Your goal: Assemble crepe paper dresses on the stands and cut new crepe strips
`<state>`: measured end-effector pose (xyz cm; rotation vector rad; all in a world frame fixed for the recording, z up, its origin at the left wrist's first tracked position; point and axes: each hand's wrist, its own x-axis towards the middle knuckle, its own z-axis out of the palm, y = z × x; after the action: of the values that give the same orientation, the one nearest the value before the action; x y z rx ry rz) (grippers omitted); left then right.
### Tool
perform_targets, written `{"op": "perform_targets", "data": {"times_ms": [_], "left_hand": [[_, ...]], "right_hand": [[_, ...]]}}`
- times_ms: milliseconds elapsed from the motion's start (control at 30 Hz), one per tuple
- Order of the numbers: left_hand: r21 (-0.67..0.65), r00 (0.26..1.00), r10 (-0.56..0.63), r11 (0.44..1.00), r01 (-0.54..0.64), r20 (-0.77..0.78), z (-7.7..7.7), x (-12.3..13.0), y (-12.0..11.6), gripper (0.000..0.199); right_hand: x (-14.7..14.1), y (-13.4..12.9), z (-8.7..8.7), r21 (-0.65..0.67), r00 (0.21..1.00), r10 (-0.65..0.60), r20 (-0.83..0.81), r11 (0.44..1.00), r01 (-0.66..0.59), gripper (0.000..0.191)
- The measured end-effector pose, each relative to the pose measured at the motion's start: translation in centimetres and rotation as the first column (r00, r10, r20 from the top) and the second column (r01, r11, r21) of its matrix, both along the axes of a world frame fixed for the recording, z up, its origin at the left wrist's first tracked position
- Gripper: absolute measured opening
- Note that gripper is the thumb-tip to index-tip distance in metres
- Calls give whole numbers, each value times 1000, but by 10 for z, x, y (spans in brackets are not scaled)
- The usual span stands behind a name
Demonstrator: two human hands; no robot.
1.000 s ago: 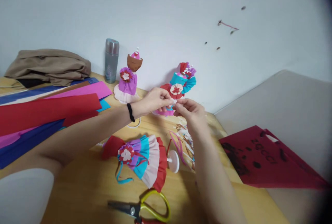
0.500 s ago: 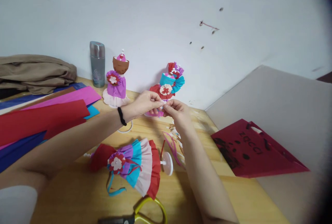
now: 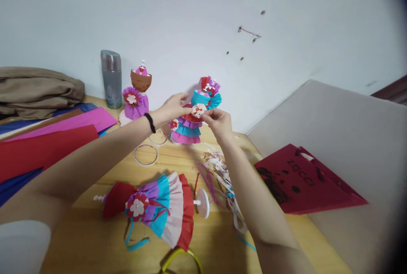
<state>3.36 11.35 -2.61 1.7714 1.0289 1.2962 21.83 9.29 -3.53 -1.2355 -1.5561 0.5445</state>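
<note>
A small dress stand [image 3: 187,132] clothed in ruffled crepe paper, purple, turquoise and pink, stands at the back by the wall. On its upper front is a cream paper flower [image 3: 199,110] with a red centre. My right hand [image 3: 219,123] pinches the lower right edge of this flower. From the left, my left hand [image 3: 173,108] reaches to the flower with its fingers apart, their tips near the red ruffle. A second dress stand [image 3: 168,210], with red, purple, turquoise and white ruffles, lies on its side in front of me.
A third dress stand [image 3: 136,104] and a metal flask [image 3: 111,80] stand back left. Crepe paper sheets [image 3: 57,145] and brown cloth [image 3: 41,92] lie left. Bangles [image 3: 145,164], paper scraps [image 3: 222,172], yellow-handled scissors [image 3: 190,259] and a red bag [image 3: 311,187] are around.
Both hands have parted from a shared pinch on something small and white below the flower. They have moved up to the cream flower, and the view has shifted slightly right.
</note>
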Motion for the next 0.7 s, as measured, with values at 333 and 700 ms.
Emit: {"op": "perform_targets", "data": {"times_ms": [333, 700], "left_hand": [[-13, 921, -377, 925, 380, 95, 1, 3, 14, 67], [24, 903, -382, 923, 385, 197, -9, 16, 25, 63]], "right_hand": [[3, 10, -4, 24, 994, -88, 58, 996, 87, 19], [-3, 10, -4, 65, 985, -133, 107, 990, 127, 15]]}}
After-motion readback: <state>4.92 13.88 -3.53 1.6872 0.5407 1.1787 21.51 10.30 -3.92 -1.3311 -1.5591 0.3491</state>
